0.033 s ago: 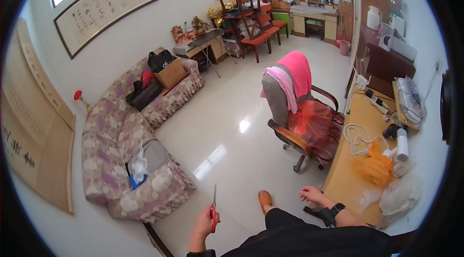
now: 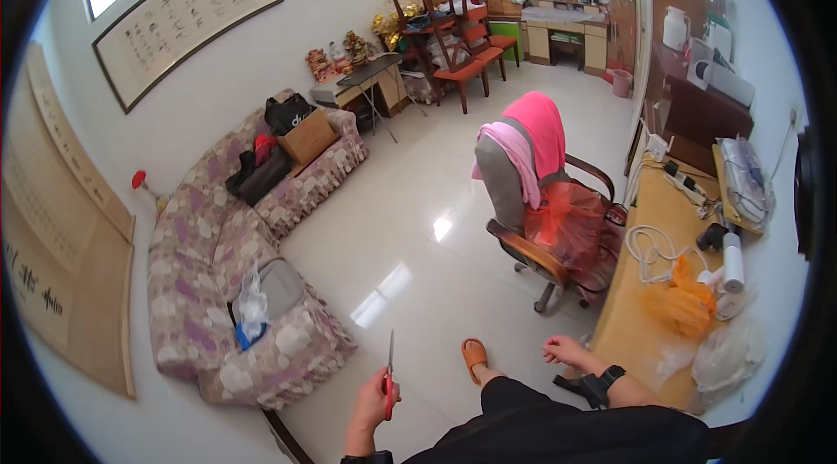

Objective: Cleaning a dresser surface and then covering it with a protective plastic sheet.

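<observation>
My left hand is closed around the red handles of a pair of scissors. Their narrow metal blades are together and point up and away from me, over the tiled floor. On the other side, my right hand hangs with its fingers curled in, and nothing shows in them. It is just left of the near end of a yellow table, apart from it. A dark band is round my right wrist. My foot, in a brown slipper, is on the floor between the two hands.
An office chair with pink cloths and a red plastic bag stands ahead. An orange bag, a white cable and clear bags lie on the table. A patterned sofa with a cardboard box lines the left.
The whole view has shifted slightly. My left hand has turned a little, so the scissors' blades lean slightly more to the right; my right hand stays curled.
</observation>
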The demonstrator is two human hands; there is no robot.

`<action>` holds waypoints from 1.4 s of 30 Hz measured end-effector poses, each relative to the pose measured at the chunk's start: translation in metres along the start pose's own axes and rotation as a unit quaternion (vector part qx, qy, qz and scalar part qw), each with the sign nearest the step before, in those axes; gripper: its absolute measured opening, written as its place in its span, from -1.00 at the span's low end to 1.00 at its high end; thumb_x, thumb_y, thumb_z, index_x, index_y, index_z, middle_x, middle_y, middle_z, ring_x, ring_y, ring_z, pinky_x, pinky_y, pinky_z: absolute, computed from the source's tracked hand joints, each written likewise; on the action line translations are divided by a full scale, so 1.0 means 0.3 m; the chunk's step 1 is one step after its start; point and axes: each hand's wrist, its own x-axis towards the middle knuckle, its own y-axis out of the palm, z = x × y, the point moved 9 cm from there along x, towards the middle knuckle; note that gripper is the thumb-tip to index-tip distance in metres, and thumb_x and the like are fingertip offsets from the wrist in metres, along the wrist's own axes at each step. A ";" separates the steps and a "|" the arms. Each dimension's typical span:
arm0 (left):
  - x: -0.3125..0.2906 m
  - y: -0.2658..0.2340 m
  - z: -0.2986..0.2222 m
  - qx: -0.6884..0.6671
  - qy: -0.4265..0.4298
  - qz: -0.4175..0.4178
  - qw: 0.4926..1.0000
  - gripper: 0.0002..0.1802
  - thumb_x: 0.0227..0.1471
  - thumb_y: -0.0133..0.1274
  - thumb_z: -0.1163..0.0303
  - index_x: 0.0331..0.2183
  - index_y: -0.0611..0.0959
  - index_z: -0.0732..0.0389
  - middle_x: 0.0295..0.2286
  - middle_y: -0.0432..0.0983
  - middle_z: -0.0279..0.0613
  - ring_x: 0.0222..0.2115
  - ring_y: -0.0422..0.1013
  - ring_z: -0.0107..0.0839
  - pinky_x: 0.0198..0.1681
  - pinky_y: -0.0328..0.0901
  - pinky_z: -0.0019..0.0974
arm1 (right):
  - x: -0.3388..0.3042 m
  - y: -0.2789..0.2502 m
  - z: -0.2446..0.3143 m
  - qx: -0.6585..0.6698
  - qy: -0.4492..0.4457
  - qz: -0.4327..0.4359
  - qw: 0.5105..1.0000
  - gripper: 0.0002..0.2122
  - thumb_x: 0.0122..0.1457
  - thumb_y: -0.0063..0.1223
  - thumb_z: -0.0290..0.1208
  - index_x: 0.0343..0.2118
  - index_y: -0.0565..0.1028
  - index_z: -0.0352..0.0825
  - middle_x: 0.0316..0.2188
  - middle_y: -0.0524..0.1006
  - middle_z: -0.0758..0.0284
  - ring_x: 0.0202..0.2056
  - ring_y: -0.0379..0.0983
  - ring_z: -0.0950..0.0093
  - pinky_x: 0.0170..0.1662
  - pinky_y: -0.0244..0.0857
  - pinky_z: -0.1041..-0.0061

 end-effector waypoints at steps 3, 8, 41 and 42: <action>0.276 -0.018 0.047 -0.009 -0.004 0.009 1.000 -0.59 -0.13 0.02 0.37 -0.18 0.43 0.34 -0.65 0.43 -0.23 -0.64 0.43 -0.49 -0.54 0.33 -0.44 | 0.261 0.029 0.118 0.006 0.004 0.011 1.000 -0.85 0.07 -0.10 -0.34 -0.40 0.43 -0.31 -0.52 0.46 0.38 -0.52 0.42 0.59 -0.51 0.23 0.64; 0.634 -0.120 0.139 0.013 -0.086 0.021 0.996 -0.55 -0.16 0.06 0.37 -0.17 0.41 0.33 -0.57 0.47 -0.18 -0.58 0.46 -0.44 -0.48 0.35 -0.40 | 0.763 0.131 0.630 -0.047 -0.094 0.056 0.993 -0.85 0.05 -0.07 -0.35 -0.45 0.43 -0.33 -0.54 0.48 0.37 -0.52 0.43 0.60 -0.46 0.29 0.61; 3.821 0.437 -0.925 0.044 0.202 0.254 0.945 -0.46 -0.22 0.12 0.41 -0.21 0.25 0.40 -0.45 0.48 -0.06 -0.47 0.42 -0.37 -0.38 0.33 -0.38 | 2.547 -1.049 1.979 0.041 -0.058 -0.124 0.990 -0.78 0.11 -0.09 -0.27 -0.32 0.43 -0.33 -0.42 0.49 0.38 -0.42 0.43 0.61 -0.36 0.28 0.62; 3.892 0.485 -0.905 0.053 0.208 0.253 0.943 -0.56 -0.13 0.05 0.36 -0.21 0.29 0.35 -0.48 0.46 -0.09 -0.54 0.39 -0.39 -0.47 0.31 -0.35 | 2.623 -1.134 1.930 0.066 -0.054 -0.141 0.986 -0.79 0.10 -0.09 -0.28 -0.32 0.43 -0.31 -0.43 0.49 0.36 -0.44 0.43 0.60 -0.39 0.28 0.62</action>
